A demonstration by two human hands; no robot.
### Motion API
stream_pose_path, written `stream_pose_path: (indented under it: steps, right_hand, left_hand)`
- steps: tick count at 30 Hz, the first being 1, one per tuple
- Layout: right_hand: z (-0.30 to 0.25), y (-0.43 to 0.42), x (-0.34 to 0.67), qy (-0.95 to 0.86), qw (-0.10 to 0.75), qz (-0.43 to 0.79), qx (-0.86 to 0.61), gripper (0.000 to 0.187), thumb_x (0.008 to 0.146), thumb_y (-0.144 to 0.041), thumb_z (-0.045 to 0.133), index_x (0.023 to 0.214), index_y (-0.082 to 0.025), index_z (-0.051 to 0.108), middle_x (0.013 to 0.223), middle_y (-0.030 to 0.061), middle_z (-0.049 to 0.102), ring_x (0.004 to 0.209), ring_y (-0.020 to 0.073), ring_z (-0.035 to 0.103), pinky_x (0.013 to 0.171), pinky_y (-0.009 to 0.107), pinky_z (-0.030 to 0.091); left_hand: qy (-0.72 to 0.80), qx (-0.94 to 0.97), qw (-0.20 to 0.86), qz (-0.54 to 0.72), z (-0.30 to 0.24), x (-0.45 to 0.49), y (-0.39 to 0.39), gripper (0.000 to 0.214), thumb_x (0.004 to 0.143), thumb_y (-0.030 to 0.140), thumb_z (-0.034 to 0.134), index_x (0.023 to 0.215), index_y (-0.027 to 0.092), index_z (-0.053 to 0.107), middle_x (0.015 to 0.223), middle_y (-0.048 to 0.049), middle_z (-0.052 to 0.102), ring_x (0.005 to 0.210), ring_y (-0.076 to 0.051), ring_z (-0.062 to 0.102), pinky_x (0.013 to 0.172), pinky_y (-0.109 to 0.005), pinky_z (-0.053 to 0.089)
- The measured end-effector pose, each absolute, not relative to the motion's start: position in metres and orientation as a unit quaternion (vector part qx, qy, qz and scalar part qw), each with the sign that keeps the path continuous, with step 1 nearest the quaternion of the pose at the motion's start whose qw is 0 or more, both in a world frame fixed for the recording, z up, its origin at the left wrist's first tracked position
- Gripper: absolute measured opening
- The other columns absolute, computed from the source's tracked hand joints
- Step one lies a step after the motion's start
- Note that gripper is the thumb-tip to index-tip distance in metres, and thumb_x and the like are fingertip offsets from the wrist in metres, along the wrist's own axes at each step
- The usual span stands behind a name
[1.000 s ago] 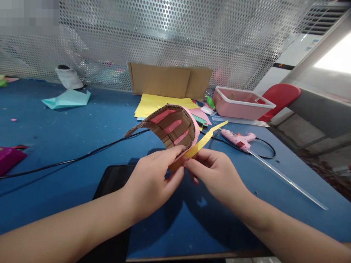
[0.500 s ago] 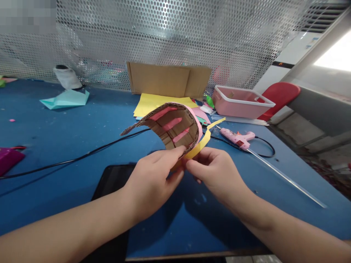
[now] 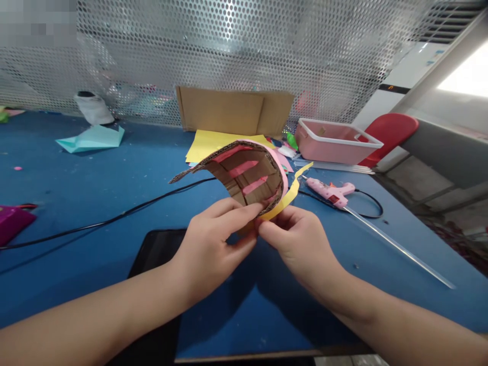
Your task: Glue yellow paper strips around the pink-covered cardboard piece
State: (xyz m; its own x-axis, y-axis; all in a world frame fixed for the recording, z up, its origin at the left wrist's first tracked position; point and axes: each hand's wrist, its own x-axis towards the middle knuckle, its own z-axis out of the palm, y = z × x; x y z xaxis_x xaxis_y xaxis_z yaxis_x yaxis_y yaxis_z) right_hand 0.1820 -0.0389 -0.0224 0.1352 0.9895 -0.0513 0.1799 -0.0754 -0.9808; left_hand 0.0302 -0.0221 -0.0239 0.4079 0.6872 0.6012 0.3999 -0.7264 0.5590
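A curved piece of corrugated cardboard [image 3: 249,178], brown inside with several pink paper strips and a pink outer face, is held above the table. My left hand [image 3: 217,239] is closed on its near edge, fingers inside the curve and thumb below. My right hand [image 3: 295,234] pinches at the same near edge, by a yellow paper strip [image 3: 287,197] that runs along the cardboard's right side. The strip's far end sticks up loose. My right fingertips are partly hidden behind the strip and thumb, so their exact grip on the cardboard is unclear.
A pink glue gun [image 3: 331,190] with a long clear glue stick lies at right, near a pink basket [image 3: 339,147]. Yellow paper [image 3: 209,142] and a cardboard sheet [image 3: 224,112] are behind. A black tablet-like slab [image 3: 160,249] lies under my left arm; a black cable [image 3: 125,211] crosses leftward.
The cardboard piece has shifted slightly right and tilted a little, with the yellow strip moving along. Both hands keep nearly the same place and hold.
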Motion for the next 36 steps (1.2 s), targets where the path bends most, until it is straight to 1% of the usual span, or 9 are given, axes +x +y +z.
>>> stream_pose_path:
  steps: [4,8,14,19,21,24,29,34,36]
  right_hand:
    - [-0.024,-0.038,0.184,-0.497,0.466,0.452,-0.575,0.014,0.064,-0.027,0.063,0.064,-0.014,0.065,0.054,-0.0024,0.055,0.047,0.0055,0.037,0.044,0.020,0.030]
    - [-0.023,-0.039,0.184,-0.490,0.459,0.467,-0.575,0.016,0.064,-0.027,0.063,0.055,-0.016,0.058,0.047,-0.0061,0.044,0.044,0.0042,0.030,0.041,0.020,0.024]
    - [-0.023,-0.039,0.183,-0.474,0.451,0.463,-0.598,0.019,0.064,-0.029,0.063,0.053,-0.016,0.054,0.048,-0.0048,0.046,0.045,0.0052,0.035,0.042,0.020,0.025]
    - [-0.023,-0.038,0.183,-0.495,0.457,0.463,-0.575,0.017,0.064,-0.028,0.062,0.055,-0.015,0.056,0.048,-0.0055,0.045,0.045,0.0046,0.032,0.041,0.020,0.025]
    - [-0.023,-0.037,0.183,-0.512,0.457,0.448,-0.573,0.016,0.065,-0.029,0.062,0.057,-0.015,0.058,0.050,-0.0047,0.047,0.046,0.0050,0.034,0.042,0.020,0.026]
    - [-0.024,-0.036,0.184,-0.541,0.459,0.426,-0.561,0.017,0.067,-0.030,0.063,0.061,-0.014,0.061,0.055,-0.0023,0.053,0.050,0.0067,0.040,0.045,0.020,0.032]
    - [-0.022,-0.036,0.191,-0.585,0.500,0.386,-0.509,0.031,0.078,-0.037,0.057,0.054,-0.017,0.054,0.049,-0.0032,0.048,0.048,0.0080,0.041,0.045,0.022,0.034]
    - [-0.017,-0.029,0.204,-0.604,0.530,0.295,-0.517,0.036,0.084,-0.032,0.054,0.051,-0.018,0.051,0.048,-0.0033,0.046,0.048,0.0082,0.041,0.045,0.023,0.033]
    - [-0.014,-0.025,0.211,-0.601,0.547,0.267,-0.518,0.037,0.084,-0.031,0.056,0.050,-0.019,0.050,0.048,-0.0035,0.046,0.049,0.0087,0.043,0.046,0.024,0.035]
  left_hand:
    - [0.328,0.819,0.175,0.437,-0.023,0.030,-0.021,0.028,0.078,0.008,0.066,0.104,0.018,0.070,0.083,0.0001,0.065,0.073,-0.009,0.063,0.069,-0.016,0.052]
    - [0.320,0.824,0.164,0.437,-0.023,0.029,-0.020,0.031,0.077,0.005,0.067,0.105,0.016,0.070,0.085,-0.0007,0.066,0.075,-0.009,0.063,0.071,-0.016,0.052]
    - [0.325,0.830,0.126,0.436,-0.027,0.028,-0.019,0.027,0.081,0.009,0.065,0.107,0.015,0.069,0.088,-0.0023,0.070,0.080,-0.011,0.065,0.075,-0.018,0.053]
    - [0.326,0.830,0.112,0.438,-0.027,0.029,-0.020,0.026,0.081,0.009,0.064,0.106,0.015,0.070,0.086,-0.0013,0.069,0.078,-0.010,0.065,0.073,-0.016,0.052]
    - [0.332,0.829,0.126,0.432,-0.025,0.029,-0.020,0.028,0.080,0.007,0.065,0.106,0.014,0.070,0.086,-0.0009,0.069,0.077,-0.009,0.064,0.072,-0.014,0.051]
    - [0.356,0.819,0.161,0.421,-0.021,0.028,-0.021,0.030,0.078,0.007,0.065,0.106,0.014,0.071,0.085,0.0000,0.068,0.077,-0.008,0.063,0.071,-0.013,0.049]
    - [0.381,0.806,0.206,0.403,-0.017,0.029,-0.020,0.031,0.077,0.007,0.065,0.105,0.018,0.073,0.076,0.0033,0.063,0.068,-0.007,0.057,0.064,-0.013,0.045]
    - [0.401,0.796,0.236,0.386,-0.015,0.029,-0.020,0.032,0.077,0.009,0.066,0.106,0.019,0.073,0.073,0.0034,0.060,0.064,-0.007,0.052,0.060,-0.016,0.042]
    - [0.404,0.796,0.238,0.382,-0.015,0.028,-0.020,0.031,0.077,0.009,0.066,0.105,0.018,0.073,0.071,0.0031,0.059,0.063,-0.008,0.051,0.058,-0.017,0.041]
